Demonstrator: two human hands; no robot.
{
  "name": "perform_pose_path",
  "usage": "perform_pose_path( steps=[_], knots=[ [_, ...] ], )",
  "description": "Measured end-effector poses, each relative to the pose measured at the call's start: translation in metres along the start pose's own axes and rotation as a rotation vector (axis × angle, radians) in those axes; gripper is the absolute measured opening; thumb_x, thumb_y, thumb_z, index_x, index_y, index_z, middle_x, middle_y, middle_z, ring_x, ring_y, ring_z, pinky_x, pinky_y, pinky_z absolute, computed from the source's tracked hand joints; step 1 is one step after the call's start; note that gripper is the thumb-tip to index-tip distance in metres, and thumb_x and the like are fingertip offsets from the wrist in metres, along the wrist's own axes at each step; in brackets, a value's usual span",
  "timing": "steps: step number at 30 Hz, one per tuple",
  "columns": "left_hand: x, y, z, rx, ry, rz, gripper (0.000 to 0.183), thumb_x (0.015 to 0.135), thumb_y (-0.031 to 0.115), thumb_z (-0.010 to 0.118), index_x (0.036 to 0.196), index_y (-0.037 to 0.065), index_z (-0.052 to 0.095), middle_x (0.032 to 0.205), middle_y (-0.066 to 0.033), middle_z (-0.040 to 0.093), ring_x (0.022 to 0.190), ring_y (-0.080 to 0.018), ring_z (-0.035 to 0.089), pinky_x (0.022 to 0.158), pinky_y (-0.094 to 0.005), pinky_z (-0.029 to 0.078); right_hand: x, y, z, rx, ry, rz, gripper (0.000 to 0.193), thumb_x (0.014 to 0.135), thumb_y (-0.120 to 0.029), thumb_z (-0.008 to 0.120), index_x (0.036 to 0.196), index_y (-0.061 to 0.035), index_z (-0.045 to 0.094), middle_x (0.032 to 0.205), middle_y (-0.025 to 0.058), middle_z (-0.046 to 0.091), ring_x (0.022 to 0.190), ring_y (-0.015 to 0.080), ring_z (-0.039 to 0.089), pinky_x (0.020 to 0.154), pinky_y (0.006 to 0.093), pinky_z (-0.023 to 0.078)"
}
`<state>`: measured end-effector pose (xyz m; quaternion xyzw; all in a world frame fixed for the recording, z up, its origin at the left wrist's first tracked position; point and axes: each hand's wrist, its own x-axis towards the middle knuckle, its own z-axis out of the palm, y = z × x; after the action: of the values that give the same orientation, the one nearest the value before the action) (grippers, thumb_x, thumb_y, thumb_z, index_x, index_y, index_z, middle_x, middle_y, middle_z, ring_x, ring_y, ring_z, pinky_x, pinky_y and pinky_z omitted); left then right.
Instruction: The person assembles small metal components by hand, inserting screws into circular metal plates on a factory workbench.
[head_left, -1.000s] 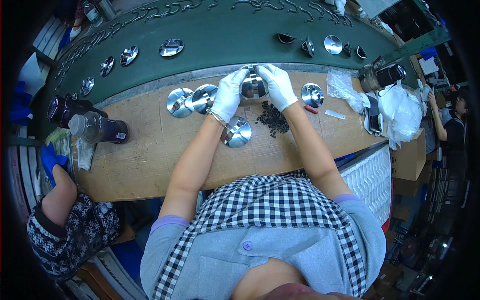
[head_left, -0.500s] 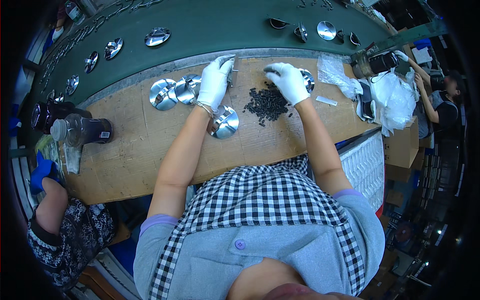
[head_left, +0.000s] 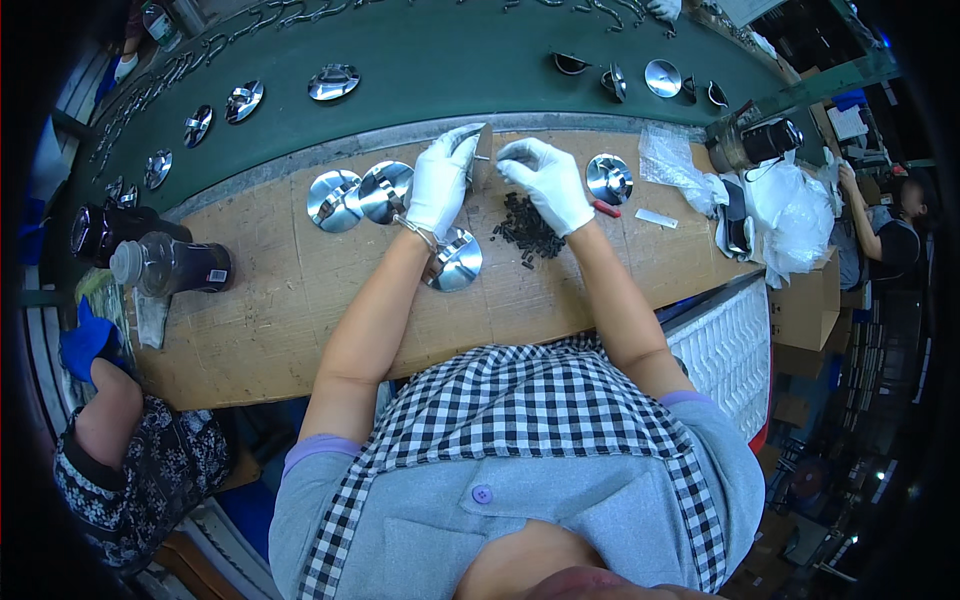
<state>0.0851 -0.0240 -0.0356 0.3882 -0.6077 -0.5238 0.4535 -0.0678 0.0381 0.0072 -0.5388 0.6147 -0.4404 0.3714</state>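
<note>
My left hand (head_left: 438,188), in a white glove, grips a shiny metal disc (head_left: 481,150) held on edge, with a thin pin pointing right. Just beyond the pin's tip, my right hand (head_left: 548,180), also gloved, has its fingers pinched together; whatever they hold is too small to make out. Below that hand lies a heap of short black plugs (head_left: 524,232). Two chrome discs, one at the far left (head_left: 335,201) and its neighbour (head_left: 384,192), lie beside my left hand. Another chrome disc (head_left: 455,263) is partly under my left wrist.
Cardboard (head_left: 280,310) covers the bench. A fourth disc (head_left: 609,179), a red-handled tool (head_left: 606,208) and a white strip (head_left: 656,218) lie right. Jars (head_left: 182,264) stand left; plastic bags (head_left: 795,215) lie right. Beyond runs a green belt (head_left: 460,75) with metal parts. Co-workers sit both sides.
My right hand has moved left from above the black plugs to the pin. The disc and the red-handled tool on the right are now uncovered. My left hand keeps its grip.
</note>
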Motion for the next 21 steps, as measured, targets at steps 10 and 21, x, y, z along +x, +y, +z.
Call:
perform_pose_path(
  steps=[10, 21],
  knots=[
    [0.000, 0.006, -0.002, 0.133, 0.044, 0.156, 0.027, 0.094, 0.016, 0.049, 0.113, 0.004, 0.064, 0.108, -0.0135, 0.063, 0.100, -0.0268, 0.060, 0.088, -0.0321, 0.045, -0.002, -0.005, 0.017, 0.204, 0.067, 0.044, 0.022, 0.082, -0.005, 0.067, 0.103, 0.0026, 0.068, 0.094, 0.0067, 0.069, 0.086, 0.0126, 0.063, 0.078, 0.0248, 0.050],
    [0.000, 0.003, -0.003, 0.608, 0.086, 0.417, 0.030, 0.087, 0.008, 0.052, 0.115, 0.007, 0.062, 0.102, -0.0093, 0.062, 0.091, -0.0257, 0.060, 0.081, -0.0348, 0.050, 0.000, -0.003, 0.022, 0.065, 0.161, -0.017, 0.019, 0.081, -0.007, 0.069, 0.099, 0.0013, 0.070, 0.093, 0.0084, 0.071, 0.083, 0.0123, 0.065, 0.074, 0.0251, 0.051]
  ],
)
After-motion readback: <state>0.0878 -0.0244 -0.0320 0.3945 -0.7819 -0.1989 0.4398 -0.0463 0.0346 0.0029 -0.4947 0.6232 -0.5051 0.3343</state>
